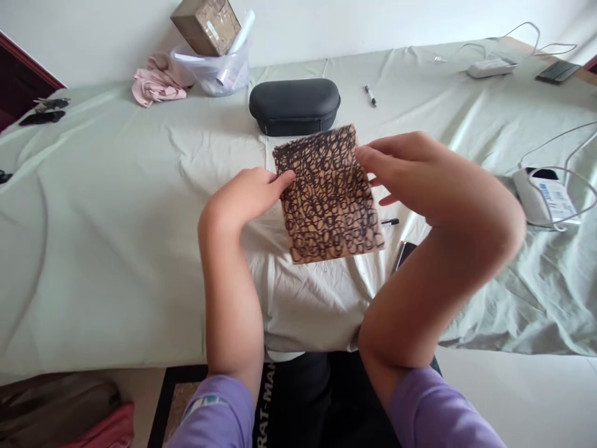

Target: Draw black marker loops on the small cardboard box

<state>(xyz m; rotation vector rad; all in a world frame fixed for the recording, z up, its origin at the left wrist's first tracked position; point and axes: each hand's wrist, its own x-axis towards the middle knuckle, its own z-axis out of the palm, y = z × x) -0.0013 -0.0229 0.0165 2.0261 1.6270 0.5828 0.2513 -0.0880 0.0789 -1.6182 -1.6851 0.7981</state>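
A brown cardboard piece (329, 199), covered in looping black scribbles, is held up over the cloth-covered table. My left hand (254, 193) grips its left edge, the thumb lying on the scribbled face and the other fingers hidden behind. At the upper right edge, my right hand (396, 163) pinches the cardboard with thumb and fingers. Partly behind the cardboard's lower right side lies a black marker (390, 221). A dark phone-like object (405, 254) shows beside my right forearm.
Behind the cardboard sits a black hard case (295, 106), with another marker (370, 96) to its right. A clear plastic tub (228, 73) carries a cardboard box (208, 28), next to pink cloth (158, 81). White cabled devices (492, 67) are at the right; keys (51, 102) at far left.
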